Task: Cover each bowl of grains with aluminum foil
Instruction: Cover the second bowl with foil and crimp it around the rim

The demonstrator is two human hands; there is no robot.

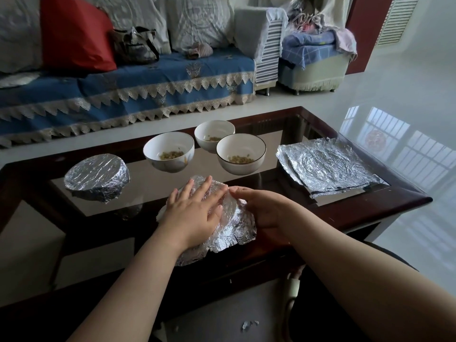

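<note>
A bowl draped in a crumpled foil sheet (232, 228) stands at the table's near edge; the bowl itself is hidden under the foil. My left hand (195, 213) presses flat on its top with straight fingers. My right hand (261, 208) cups the foil against the bowl's right side, fingers curved round it. Three white bowls with grains stand uncovered behind: one at the left (169, 154), one at the back (214, 134), one at the right (241, 153). A bowl wrapped tight in foil (97, 177) sits at the far left.
Spare foil sheets (328, 166) lie stacked at the table's right. The dark wood table (370, 208) has a glass top. A sofa with a blue cover (148, 82) runs behind it. Small foil scraps (248, 325) lie on the floor below.
</note>
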